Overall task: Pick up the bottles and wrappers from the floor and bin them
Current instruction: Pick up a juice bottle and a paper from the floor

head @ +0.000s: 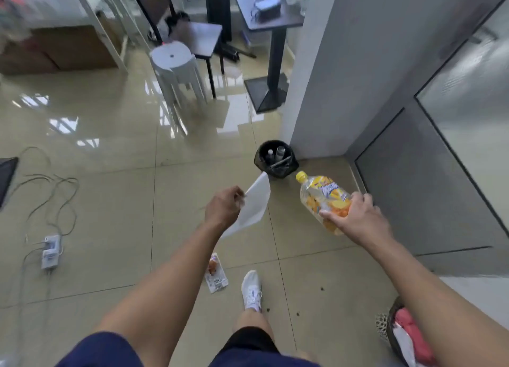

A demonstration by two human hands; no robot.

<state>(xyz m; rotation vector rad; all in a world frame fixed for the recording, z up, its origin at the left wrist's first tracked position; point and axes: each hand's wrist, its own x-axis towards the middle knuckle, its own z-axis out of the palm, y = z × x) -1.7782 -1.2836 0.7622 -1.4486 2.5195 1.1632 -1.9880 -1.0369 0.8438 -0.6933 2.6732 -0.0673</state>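
My left hand [224,208] pinches a flat white wrapper [254,205] by its edge, held out above the floor. My right hand [358,219] grips a clear plastic bottle [321,194] with a yellow cap and an orange-yellow label, tilted with the cap pointing away from me. A small black bin [286,169] lined with a black bag stands ahead by the corner of the wall, with bottles and other rubbish inside. Both hands are short of the bin. Another wrapper [216,273], white with orange print, lies on the tiles by my left forearm, next to my white shoe [252,289].
A power strip [51,251] with loose cables lies on the floor at the left. White stacked stools [176,66], a dark chair and a pedestal table [271,50] stand beyond the bin. A grey wall and door [413,146] run along the right. A mesh basket [396,331] sits at lower right.
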